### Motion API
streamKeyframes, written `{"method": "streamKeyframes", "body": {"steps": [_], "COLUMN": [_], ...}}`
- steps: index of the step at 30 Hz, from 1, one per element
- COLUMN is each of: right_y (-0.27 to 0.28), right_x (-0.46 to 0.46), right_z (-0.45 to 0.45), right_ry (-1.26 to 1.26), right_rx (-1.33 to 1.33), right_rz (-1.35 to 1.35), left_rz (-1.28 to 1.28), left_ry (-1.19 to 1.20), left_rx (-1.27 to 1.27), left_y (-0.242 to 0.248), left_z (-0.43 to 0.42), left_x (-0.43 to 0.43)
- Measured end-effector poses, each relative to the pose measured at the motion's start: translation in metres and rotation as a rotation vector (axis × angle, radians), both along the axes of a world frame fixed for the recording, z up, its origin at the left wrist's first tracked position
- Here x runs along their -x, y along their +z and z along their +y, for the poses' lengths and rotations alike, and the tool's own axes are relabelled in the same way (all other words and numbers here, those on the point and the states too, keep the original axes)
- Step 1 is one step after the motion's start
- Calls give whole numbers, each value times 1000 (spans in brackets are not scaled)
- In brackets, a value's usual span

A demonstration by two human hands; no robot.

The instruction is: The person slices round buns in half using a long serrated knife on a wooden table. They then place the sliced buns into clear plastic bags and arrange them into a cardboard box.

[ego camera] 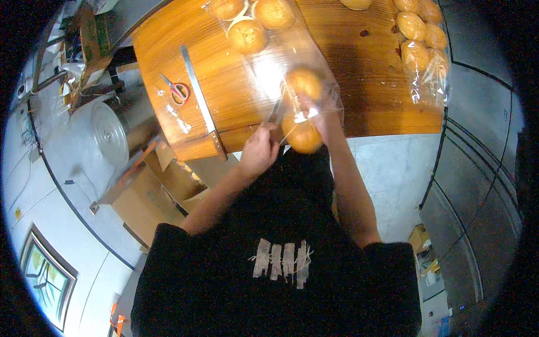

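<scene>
My left hand (262, 145) pinches the near left edge of a clear plastic bag (269, 76) at the table's front edge. Inside or under the film lie two round golden buns, a farther bun (305, 83) and a nearer bun (301, 134), both slightly blurred. My right hand (323, 116) is at the right side of these buns and grips the bag; its fingers are partly hidden by shiny film. Toward the far end of the plastic are several more buns (247, 37) with pale filling or paper between them. I cannot tell whether all of it is one bag.
On the wooden table (362, 67), a long serrated knife (198, 90) lies left of the bag, with red-handled scissors (179, 92) beyond it. Bagged buns (414, 54) line the right edge. A cardboard box (147, 198) and a clear plastic-covered drum (101, 135) stand at the left.
</scene>
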State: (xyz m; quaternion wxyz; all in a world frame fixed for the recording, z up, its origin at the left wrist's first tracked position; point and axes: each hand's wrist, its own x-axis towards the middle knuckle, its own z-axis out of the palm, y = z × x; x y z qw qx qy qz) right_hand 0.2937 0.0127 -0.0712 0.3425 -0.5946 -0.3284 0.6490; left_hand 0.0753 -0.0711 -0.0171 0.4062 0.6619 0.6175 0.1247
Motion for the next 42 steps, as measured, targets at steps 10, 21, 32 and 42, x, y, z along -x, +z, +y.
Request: {"method": "streamKeyframes", "body": {"steps": [10,21,32,42], "right_y": [-40,-54,16,-105], "right_x": [78,96,-208,-214], "right_z": [57,50,108,430], "right_ry": [28,-45,96,-250], "right_rx": [-215,148,52,-135], "right_rz": [-589,190,-509,-202], "left_rz": [-125,-34,-225,284], "left_ry": [-56,-125,12,18], "left_rx": [3,231,-299,-425], "left_y": [9,-9,23,-102], "left_z": [19,10,212,397], "left_x": [-23,6,-90,-238]}}
